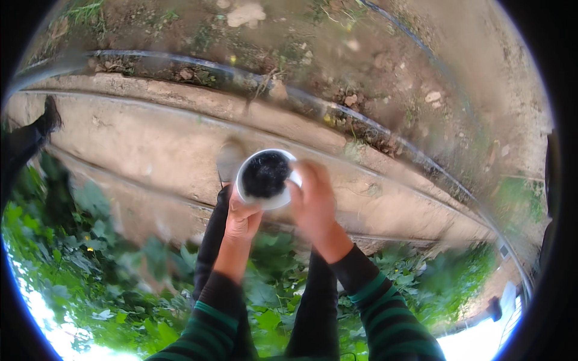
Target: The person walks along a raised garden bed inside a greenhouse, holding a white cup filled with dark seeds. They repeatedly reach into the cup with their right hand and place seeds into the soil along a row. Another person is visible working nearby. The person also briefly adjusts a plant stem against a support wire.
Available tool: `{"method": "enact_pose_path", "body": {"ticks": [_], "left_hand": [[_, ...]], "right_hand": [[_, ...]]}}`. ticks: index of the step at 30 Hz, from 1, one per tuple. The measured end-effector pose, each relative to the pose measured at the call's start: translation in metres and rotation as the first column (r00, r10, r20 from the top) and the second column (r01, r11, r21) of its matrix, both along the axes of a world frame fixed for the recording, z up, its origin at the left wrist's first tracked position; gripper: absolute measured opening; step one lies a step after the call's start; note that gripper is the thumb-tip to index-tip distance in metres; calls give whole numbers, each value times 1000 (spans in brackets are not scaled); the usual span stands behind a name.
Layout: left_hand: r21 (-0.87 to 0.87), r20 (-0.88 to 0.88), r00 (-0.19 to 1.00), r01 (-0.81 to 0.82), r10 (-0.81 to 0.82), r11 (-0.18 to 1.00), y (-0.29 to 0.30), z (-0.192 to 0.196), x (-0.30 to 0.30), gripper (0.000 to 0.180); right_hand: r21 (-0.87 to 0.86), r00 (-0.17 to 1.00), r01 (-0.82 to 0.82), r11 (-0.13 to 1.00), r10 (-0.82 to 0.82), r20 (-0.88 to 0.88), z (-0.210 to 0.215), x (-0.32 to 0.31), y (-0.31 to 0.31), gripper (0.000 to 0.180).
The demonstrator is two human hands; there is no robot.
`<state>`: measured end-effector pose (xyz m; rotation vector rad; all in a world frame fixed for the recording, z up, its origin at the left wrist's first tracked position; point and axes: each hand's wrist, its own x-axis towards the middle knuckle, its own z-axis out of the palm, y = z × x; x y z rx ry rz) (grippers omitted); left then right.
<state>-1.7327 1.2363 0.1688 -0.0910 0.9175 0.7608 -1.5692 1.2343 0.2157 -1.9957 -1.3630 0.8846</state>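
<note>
1. Near the centre of my view, a touch toward nine o'clock, I count one round white bowl (282, 199), its open top facing my camera; one dark mass (265, 173) lies inside, too blurred for me to count any pieces.
2. Two bare hands are at it. At the bowl's seven o'clock, the left hand (242, 218) is closed around the side, thumb against the wall, holding it.
3. At the bowl's three o'clock, the right hand (314, 195) is at the rim, thumb and forefinger a narrow gap apart; it is motion-blurred, so I cannot tell whether they pinch anything.
4. I count two black sleeves with green stripes (385, 310), one from seven o'clock, one from five, and two dark trouser legs (313, 313) between and beside them.
5. One greyish shoe (230, 159) shows at the bowl's ten o'clock, on the tan path (144, 129).
6. Out at nine o'clock I get one dark shoe (50, 115) of another person.
7. Green leafy plants (265, 289) spread from four to eight o'clock; bare soil (367, 66) lies toward twelve and one.
</note>
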Motion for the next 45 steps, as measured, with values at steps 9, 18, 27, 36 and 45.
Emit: {"method": "enact_pose_path", "body": {"ticks": [9,18,27,36,45], "left_hand": [[15,-36,999,-9,9,1000,35,0,-9,71],[23,54,995,-87,86,996,51,-2,-17,76],[50,62,993,-105,102,993,59,2,-10,78],[66,48,991,-125,122,990,68,6,-7,80],[30,49,987,-154,152,988,71,5,-11,80]], "right_hand": [[-141,957,-269,953,281,73,-7,-41,55,39],[68,980,-199,978,199,6,5,-35,82,30],[-38,977,2,999,-11,-213,4,-33,90,12],[-430,567,201,880,-462,-682,-3,-18,87,14],[-450,372,59,891,-438,-819,-5,-13,95,22]]}}
